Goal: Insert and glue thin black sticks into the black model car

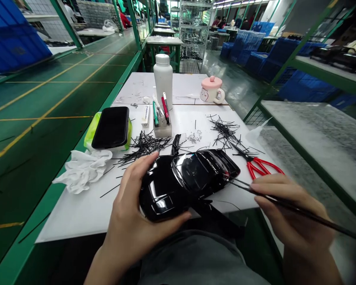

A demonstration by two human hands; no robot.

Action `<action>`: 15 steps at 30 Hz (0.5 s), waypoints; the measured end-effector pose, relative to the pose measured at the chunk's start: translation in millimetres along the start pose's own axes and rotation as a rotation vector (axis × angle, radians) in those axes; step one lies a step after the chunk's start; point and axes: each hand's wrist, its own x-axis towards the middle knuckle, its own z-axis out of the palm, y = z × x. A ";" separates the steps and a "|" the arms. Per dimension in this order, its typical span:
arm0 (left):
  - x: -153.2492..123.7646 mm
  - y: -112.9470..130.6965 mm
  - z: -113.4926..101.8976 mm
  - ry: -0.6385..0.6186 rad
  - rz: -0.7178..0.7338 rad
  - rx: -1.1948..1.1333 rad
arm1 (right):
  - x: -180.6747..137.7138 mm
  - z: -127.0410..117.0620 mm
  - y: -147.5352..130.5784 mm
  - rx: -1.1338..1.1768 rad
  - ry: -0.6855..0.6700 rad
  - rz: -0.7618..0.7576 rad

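Note:
My left hand grips the front end of a glossy black toy car body, fingers over the top and thumb beneath, holding it above the near edge of the white table. My right hand pinches a long thin black brush or rod. Its fine tip touches the rear of the car body. Both hands are closed on what they hold.
Red-handled scissors lie right of the car. Piles of thin black strips cover the table. A black phone on a green pack, crumpled white tissue, a pen holder, a white bottle and a pink lidded mug stand behind.

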 end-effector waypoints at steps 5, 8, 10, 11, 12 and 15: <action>2.7 11.2 6.1 0.075 0.053 -0.002 | 18.3 -1.8 -5.0 -0.211 -0.132 -0.291; 3.1 13.3 8.0 0.098 0.080 0.000 | 18.9 -3.5 -7.1 -0.240 -0.173 -0.299; 3.2 13.4 8.0 0.102 0.117 0.009 | 18.3 -3.7 -7.8 -0.258 -0.213 -0.297; 3.2 13.1 7.5 0.100 0.134 0.017 | 18.1 -3.5 -7.9 -0.274 -0.228 -0.300; 3.1 12.6 6.9 0.094 0.145 0.026 | 18.1 -3.1 -8.0 -0.289 -0.238 -0.304; 1.6 10.0 4.8 0.076 0.140 0.062 | 18.4 -1.7 -7.8 -0.272 -0.245 -0.300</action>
